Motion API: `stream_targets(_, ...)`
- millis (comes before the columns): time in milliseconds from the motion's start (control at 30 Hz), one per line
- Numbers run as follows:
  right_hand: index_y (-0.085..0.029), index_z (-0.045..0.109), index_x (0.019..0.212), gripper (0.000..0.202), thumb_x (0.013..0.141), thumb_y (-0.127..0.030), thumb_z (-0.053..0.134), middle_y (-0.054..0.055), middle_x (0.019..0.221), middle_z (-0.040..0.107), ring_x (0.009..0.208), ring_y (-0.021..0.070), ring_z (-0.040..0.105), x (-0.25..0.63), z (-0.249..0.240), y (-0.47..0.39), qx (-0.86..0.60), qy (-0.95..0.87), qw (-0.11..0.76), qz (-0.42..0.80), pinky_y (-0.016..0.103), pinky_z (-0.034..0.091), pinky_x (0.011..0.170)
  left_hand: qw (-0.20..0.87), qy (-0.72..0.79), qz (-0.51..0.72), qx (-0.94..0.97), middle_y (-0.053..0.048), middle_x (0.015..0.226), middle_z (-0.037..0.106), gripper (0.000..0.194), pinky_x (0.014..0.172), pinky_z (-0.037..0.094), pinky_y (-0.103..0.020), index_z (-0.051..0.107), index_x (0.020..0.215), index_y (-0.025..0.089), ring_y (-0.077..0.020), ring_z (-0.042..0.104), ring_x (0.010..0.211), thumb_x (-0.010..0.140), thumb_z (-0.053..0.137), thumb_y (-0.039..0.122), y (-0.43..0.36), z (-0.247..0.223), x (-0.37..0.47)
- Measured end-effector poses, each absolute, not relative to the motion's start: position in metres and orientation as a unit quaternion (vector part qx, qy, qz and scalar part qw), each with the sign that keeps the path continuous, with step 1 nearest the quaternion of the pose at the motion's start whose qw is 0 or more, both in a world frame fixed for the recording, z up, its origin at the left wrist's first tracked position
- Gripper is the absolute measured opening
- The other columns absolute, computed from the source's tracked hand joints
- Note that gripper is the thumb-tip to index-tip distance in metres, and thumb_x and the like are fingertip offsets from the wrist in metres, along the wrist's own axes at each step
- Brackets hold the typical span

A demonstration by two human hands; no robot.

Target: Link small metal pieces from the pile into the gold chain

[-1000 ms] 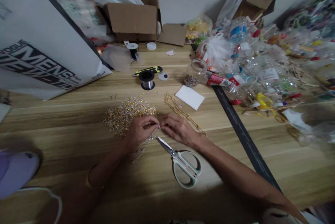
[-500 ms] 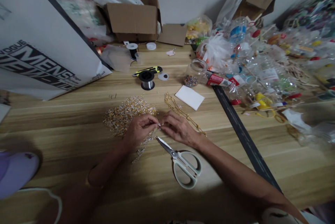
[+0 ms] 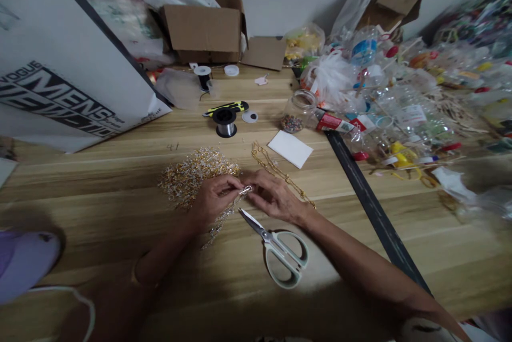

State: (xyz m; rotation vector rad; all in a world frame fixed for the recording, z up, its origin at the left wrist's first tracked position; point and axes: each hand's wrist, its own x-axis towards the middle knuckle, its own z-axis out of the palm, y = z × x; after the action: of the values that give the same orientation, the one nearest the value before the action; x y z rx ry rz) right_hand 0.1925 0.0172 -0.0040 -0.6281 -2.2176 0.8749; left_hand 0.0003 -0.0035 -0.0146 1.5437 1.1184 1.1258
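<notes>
A silver chain [image 3: 219, 223] trails down onto the wooden table from the fingertips of my left hand [image 3: 214, 197], which pinches its upper end. Bright silver links [image 3: 245, 190] show between both hands. My right hand [image 3: 274, 195] has its curled fingers at the other side of these links; the exact fingertip contact is partly hidden. Beside my left hand lies a pile of small gold and silver links [image 3: 198, 171]. Scissors with pale handles [image 3: 276, 248] lie just below my right hand, blades apart slightly. A gold chain [image 3: 276, 171] stretches behind my right hand.
Behind the pile stand a spool of silver wire [image 3: 225, 123] and a yellow-black utility knife [image 3: 230, 108]. A bead jar [image 3: 296, 112] and a white card [image 3: 290, 149] are farther right. Plastic bottles [image 3: 404, 107] crowd the right side. A cardboard box [image 3: 202, 27] sits at the back.
The silver links between my fingertips now show more plainly, stretched toward my right hand. My right fingers have shifted slightly; both arms stay nearly in place.
</notes>
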Motion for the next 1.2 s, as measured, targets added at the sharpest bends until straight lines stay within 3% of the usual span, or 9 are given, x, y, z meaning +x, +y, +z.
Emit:
stream_targets(133,-0.016,0.055,0.105,0.016,0.089,-0.018,0.051,0.007,0.091,0.060,0.081,0.0161,0.056,0.1921,-0.0038,0.0169,-0.252,-0.843,0.336,0.335,0.031,0.048,0.072,0.445,0.451,0.446,0.632,-0.002,0.071,0.067,0.001,0.069,0.052,-0.022,0.064,0.071,0.015,-0.0132,0.065,0.070,0.072,0.064,0.015,-0.0042,-0.0161,-0.0010)
stream_targets(633,-0.016,0.059,0.088,0.007,0.089,-0.018,0.052,0.005,0.083,0.062,0.078,0.0150,0.057,0.1906,-0.0029,0.0185,-0.257,-0.818,0.353,0.374,0.029,0.047,0.071,0.445,0.453,0.440,0.635,-0.002,0.071,0.065,0.004,0.068,0.050,-0.021,0.063,0.068,0.015,-0.0122,0.063,0.069,0.071,0.062,0.012,-0.0037,-0.0116,-0.0004)
stream_targets(967,-0.016,0.059,0.087,0.008,0.088,-0.015,0.052,0.005,0.082,0.061,0.078,0.0151,0.056,0.1916,-0.0021,0.0196,-0.260,-0.822,0.368,0.347,0.029,0.046,0.070,0.356,0.427,0.431,0.710,-0.004,0.071,0.065,0.007,0.067,0.047,-0.025,0.065,0.069,0.016,-0.0141,0.061,0.070,0.075,0.063,0.013,0.0005,-0.0109,-0.0050)
stream_targets(1200,-0.016,0.059,0.090,0.009,0.089,-0.015,0.050,0.005,0.084,0.060,0.080,0.0152,0.056,0.1935,-0.0026,0.0210,-0.257,-0.821,0.372,0.347,0.031,0.047,0.072,0.352,0.435,0.411,0.720,-0.006,0.076,0.068,0.006,0.066,0.048,-0.025,0.069,0.077,0.015,-0.0148,0.063,0.071,0.074,0.064,0.015,0.0008,-0.0068,-0.0045)
